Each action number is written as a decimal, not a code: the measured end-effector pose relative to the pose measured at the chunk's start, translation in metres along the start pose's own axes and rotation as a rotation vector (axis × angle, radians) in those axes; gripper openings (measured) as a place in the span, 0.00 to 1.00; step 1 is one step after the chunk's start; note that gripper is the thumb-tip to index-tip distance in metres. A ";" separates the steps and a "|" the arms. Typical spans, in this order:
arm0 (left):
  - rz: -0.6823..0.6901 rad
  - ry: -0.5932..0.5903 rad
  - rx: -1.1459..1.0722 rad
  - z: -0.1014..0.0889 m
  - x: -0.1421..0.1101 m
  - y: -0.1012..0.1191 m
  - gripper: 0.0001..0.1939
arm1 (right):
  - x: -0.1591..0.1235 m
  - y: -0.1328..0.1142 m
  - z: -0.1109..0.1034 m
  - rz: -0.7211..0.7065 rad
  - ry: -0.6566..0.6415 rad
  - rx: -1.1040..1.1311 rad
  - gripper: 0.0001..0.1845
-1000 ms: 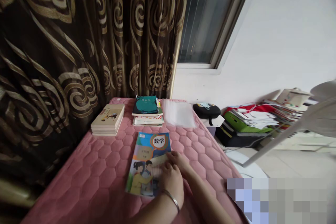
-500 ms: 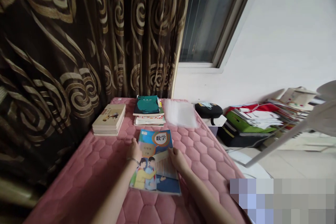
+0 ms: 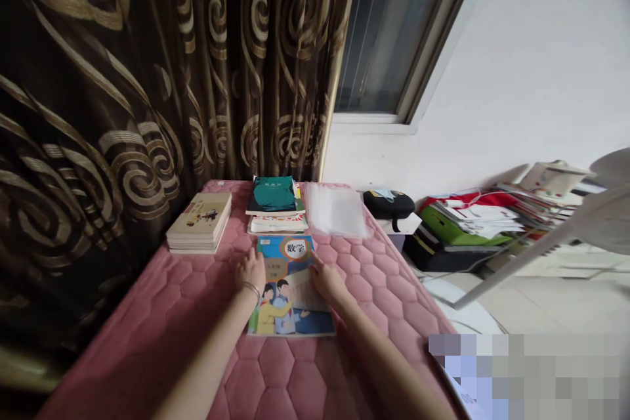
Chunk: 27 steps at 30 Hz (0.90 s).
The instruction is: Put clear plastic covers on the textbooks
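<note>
A colourful textbook (image 3: 290, 289) with a blue cover and cartoon children lies flat on the pink quilted surface (image 3: 187, 302). My left hand (image 3: 251, 270), with a bracelet at the wrist, rests at the book's left edge. My right hand (image 3: 325, 280) lies on the book's right edge, fingers spread over the cover. Both hands touch the book from either side. The book's far edge nearly meets a stack of books topped by a dark green one (image 3: 274, 203).
A stack of beige books (image 3: 199, 223) sits at the back left. Clear plastic sleeves (image 3: 337, 211) lie at the back right. A dark patterned curtain (image 3: 147, 79) hangs behind. Right of the surface are a black case (image 3: 391, 203), piled papers (image 3: 472, 223) and a white fan (image 3: 590, 216).
My left hand moved off the cover to the book's left edge. Held between both hands, the book slid away from me toward the green-topped stack and straightened.
</note>
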State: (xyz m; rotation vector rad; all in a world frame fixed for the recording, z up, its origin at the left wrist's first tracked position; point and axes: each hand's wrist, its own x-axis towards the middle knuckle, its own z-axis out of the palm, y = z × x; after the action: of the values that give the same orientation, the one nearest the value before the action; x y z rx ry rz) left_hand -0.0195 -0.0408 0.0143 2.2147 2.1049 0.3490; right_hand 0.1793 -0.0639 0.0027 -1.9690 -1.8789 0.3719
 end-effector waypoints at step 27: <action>0.222 -0.092 0.106 0.037 0.046 -0.004 0.30 | 0.048 -0.047 0.027 -0.503 -0.138 -0.215 0.30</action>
State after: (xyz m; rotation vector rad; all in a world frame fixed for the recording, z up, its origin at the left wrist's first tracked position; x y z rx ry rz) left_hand -0.0139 0.0092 -0.0168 2.4801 1.8778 0.1465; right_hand 0.1283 -0.0126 0.0035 -1.5376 -2.4996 0.1634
